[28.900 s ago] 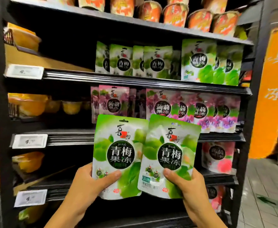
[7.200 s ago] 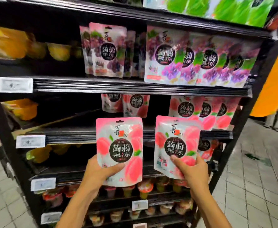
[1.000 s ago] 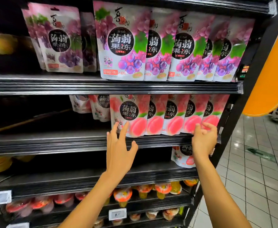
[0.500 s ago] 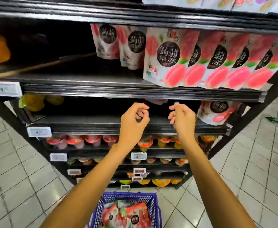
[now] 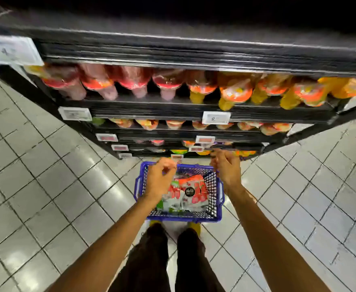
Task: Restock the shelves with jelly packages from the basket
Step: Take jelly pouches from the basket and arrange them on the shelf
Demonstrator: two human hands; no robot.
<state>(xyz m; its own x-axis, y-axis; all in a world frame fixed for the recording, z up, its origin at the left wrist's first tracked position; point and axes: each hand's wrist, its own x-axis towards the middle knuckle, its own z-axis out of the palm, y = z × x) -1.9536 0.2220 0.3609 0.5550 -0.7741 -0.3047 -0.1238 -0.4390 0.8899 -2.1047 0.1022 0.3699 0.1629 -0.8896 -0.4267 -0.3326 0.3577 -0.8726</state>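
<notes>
Left hand (image 5: 159,182) and right hand (image 5: 227,171) hover side by side over a blue basket (image 5: 218,199) on the tiled floor (image 5: 46,186) at the foot of the shelves (image 5: 172,108). Both are empty, with fingers loosely curled and nothing gripped. The left hand hangs over the basket's left half and the right over its far right corner; neither appears to touch the rim.

Jelly packs (image 5: 194,191) lie flat in a loose heap inside the basket. They are red and white pouches, the top one showing a dark round label. How many lie beneath cannot be told.

Rows of jelly cups (image 5: 130,81) fill the lower shelves, with white price tags (image 5: 216,117) clipped to the shelf edges. The view is blurred and no pouches are visible on these tiers.

The pouches look light and soft, with glossy film that is likely slippery and liable to sag if lifted by one corner. A pinch on the flat sealed top edge, or thumb in front and fingers behind the lower half, should hold one steady. Squeezing the filled middle risks bulging or creasing the pack. Lifting the top pouch alone may drag its neighbour along.
</notes>
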